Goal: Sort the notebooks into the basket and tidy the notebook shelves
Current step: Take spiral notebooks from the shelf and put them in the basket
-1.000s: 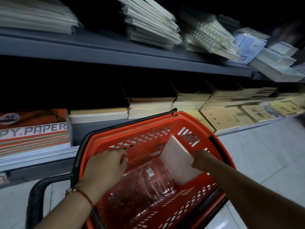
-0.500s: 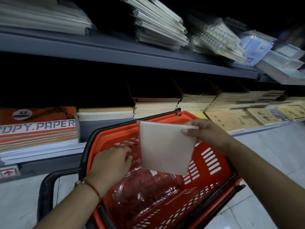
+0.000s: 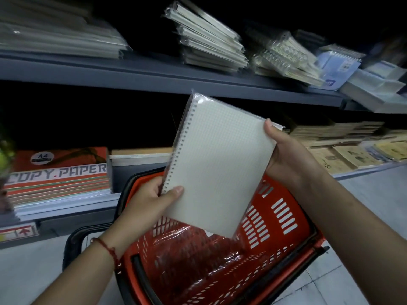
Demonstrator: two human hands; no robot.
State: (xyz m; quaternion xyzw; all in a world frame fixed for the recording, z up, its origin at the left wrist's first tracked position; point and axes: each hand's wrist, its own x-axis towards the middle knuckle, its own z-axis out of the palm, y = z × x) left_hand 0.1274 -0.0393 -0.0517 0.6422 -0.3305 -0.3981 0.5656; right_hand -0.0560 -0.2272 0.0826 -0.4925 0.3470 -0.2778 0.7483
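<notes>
Notebook (image 3: 217, 164): white, spiral-bound, plastic-wrapped, grid-dotted cover, tilted above basket (image 3: 284, 219).

basket (image 3: 284, 219) interior partly behind notebook (image 3: 218, 164)

You are wearing a thin red string bracelet (image 3: 108, 249) with small beads around your left wrist, and both your forearms are showing bare, without sleeves.

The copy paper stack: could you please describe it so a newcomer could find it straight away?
Look at the lower grey shelf, left of the red basket. At its left end lies the copy paper stack, beside plain brown-covered notebooks. Only it has an orange-red wrapper with an A4 badge and large "COPY.PAPER" lettering.
</notes>
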